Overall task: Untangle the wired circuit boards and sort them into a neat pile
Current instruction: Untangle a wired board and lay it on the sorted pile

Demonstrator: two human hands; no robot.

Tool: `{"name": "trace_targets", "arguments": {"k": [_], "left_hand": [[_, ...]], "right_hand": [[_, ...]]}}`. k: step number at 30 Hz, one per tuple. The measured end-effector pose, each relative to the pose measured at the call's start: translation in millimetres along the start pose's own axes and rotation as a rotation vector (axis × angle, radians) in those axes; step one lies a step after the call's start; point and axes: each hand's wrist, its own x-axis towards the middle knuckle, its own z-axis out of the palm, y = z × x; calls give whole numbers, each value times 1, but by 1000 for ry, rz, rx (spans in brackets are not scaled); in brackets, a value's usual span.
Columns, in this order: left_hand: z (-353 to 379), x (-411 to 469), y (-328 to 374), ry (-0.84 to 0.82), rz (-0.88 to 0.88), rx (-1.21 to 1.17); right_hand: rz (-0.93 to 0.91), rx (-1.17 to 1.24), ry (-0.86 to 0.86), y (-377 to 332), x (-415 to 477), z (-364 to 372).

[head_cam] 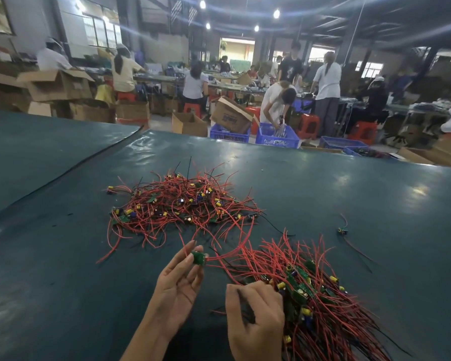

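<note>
A tangled heap of small green circuit boards with red and black wires (182,204) lies on the dark green table mid-frame. A second, sorted pile of boards (320,295) with wires fanned out sits at the lower right. My left hand (179,282) pinches one green circuit board (199,257) at its fingertips, raised between the two piles, its red wires trailing right. My right hand (255,316) rests at the left edge of the sorted pile, fingers curled round a black wire and the boards there.
One stray wired board (343,231) lies alone at the right. A seam in the table cover (71,168) runs diagonally at left. Beyond the table's far edge stand blue crates (276,136), cardboard boxes and several people at other benches.
</note>
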Motion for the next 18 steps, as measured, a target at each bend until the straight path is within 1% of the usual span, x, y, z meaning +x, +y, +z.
{"name": "trace_targets", "arguments": {"k": [2, 3, 7, 11, 16, 18], "left_hand": [[2, -2, -3, -31, -21, 25], [3, -3, -5, -47, -39, 45], [6, -6, -12, -137, -138, 197], [9, -7, -14, -185, -204, 225], [10, -7, -19, -72, -129, 312], [11, -9, -20, -78, -120, 358]], "right_hand": [[166, 126, -112, -5, -1, 4], [245, 198, -138, -7, -2, 7], [502, 411, -103, -7, -1, 10], [599, 466, -91, -8, 3, 6], [718, 512, -73, -7, 7, 3], [750, 528, -87, -5, 8, 3]]}}
